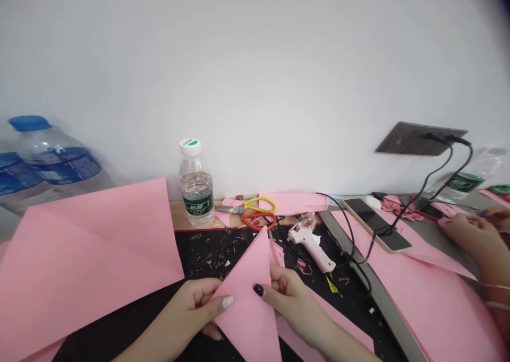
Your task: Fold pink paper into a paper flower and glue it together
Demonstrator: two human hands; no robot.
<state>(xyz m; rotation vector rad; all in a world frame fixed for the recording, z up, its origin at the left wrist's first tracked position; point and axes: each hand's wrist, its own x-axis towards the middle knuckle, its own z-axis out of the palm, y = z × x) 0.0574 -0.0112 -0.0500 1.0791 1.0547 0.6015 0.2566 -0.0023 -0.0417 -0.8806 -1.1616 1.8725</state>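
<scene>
Between my two hands is a folded pink paper (250, 298), its pointed tip facing the wall. My left hand (203, 306) pinches its left edge, thumb on top and fingers underneath. On the right edge, my right hand (292, 301) grips it the same way, the dark-nailed thumb lying on the paper. Another pink sheet (330, 325) lies partly under my right forearm. Just beyond the paper's tip are scissors (258, 213) with yellow and red handles. A pale pink glue gun (313, 242) rests to the right of the tip.
Large pink sheets (99, 261) lie at left, more pink sheets (434, 298) at right. A water bottle (196, 187) stands by the wall. A phone (376, 224) and black cables (353, 229) lie near the socket (418, 139). Another person's hand (474, 234) works at far right. Paper scraps litter the black mat (211, 256).
</scene>
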